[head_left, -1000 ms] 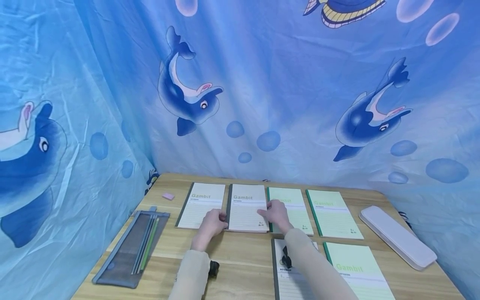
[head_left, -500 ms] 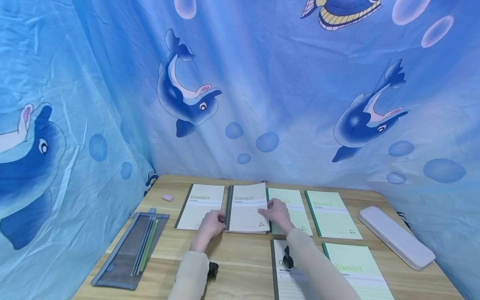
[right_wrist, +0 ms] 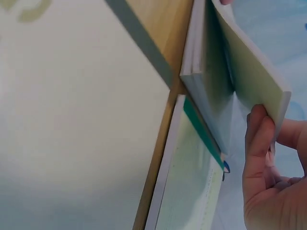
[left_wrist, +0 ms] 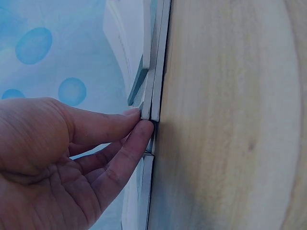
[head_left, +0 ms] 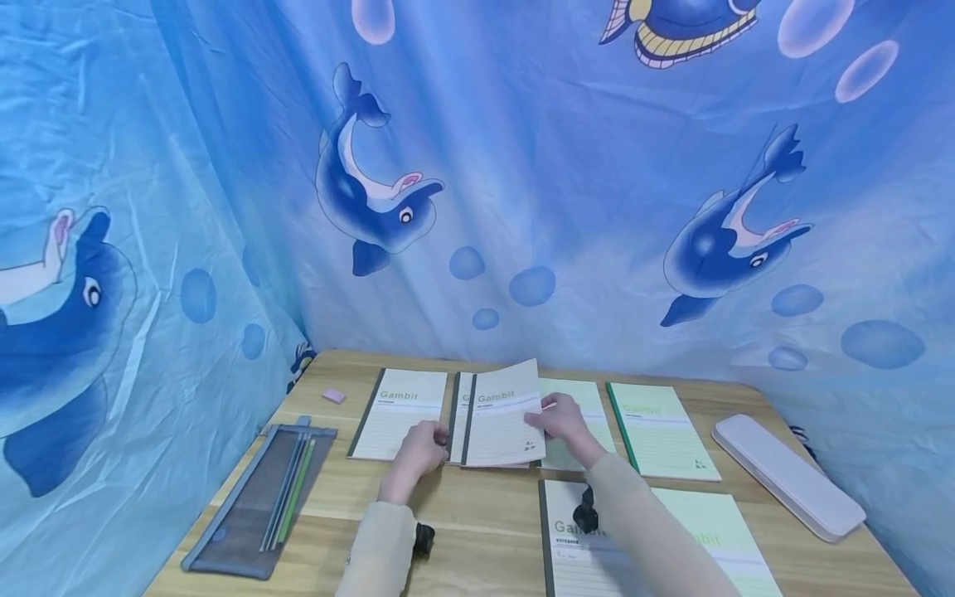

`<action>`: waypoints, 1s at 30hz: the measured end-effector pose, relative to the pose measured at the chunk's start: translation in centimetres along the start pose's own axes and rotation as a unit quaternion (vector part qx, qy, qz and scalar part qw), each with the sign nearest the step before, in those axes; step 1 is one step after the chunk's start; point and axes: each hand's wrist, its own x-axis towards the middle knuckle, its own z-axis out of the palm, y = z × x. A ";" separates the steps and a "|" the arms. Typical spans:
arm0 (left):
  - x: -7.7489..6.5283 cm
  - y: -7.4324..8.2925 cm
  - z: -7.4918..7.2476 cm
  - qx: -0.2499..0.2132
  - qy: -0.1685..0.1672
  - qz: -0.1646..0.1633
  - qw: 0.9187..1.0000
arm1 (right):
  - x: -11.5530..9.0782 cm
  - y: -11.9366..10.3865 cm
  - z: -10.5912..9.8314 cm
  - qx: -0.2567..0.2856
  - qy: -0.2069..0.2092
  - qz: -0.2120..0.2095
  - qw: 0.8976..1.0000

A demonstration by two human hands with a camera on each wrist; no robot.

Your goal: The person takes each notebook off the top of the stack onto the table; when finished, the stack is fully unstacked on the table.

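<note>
In the head view my right hand (head_left: 564, 421) grips the right edge of a white Gambit notebook (head_left: 501, 427) with a dark grey spine. That notebook is raised and tilted over white notebooks (head_left: 462, 419) stacked beneath it. The right wrist view shows my thumb on one cover and fingers (right_wrist: 259, 143) on the other, with a gap between it and the two notebooks (right_wrist: 194, 52) below. My left hand (head_left: 419, 452) is at the stack's near left corner. Seen from the left wrist, its thumb and forefinger (left_wrist: 127, 160) pinch the corner of the lower notebooks (left_wrist: 154, 86).
Another white notebook (head_left: 403, 414) lies left of the stack. Green notebooks (head_left: 664, 431) and a near white one (head_left: 567, 555) lie to the right. A mesh pencil pouch (head_left: 254, 497), pink eraser (head_left: 333, 395) and white case (head_left: 789, 474) lie on the wooden table (head_left: 462, 531).
My right hand has lifted the top white notebook off the stack and shifted it to the right, uncovering the spine of the one below. The left hand has stayed at the corner.
</note>
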 end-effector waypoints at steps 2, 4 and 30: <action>0.0 0.0 0.0 0.001 0.000 0.003 1.000 | -0.1 0.2 -0.2 0.016 -0.001 0.008 1.000; 0.0 0.0 0.0 0.001 -0.001 0.006 1.000 | -0.4 0.4 -0.5 0.028 -0.004 0.014 0.999; 0.1 0.0 0.1 0.000 -0.001 -0.010 1.000 | -10.6 0.0 -3.6 0.095 -0.038 0.035 0.994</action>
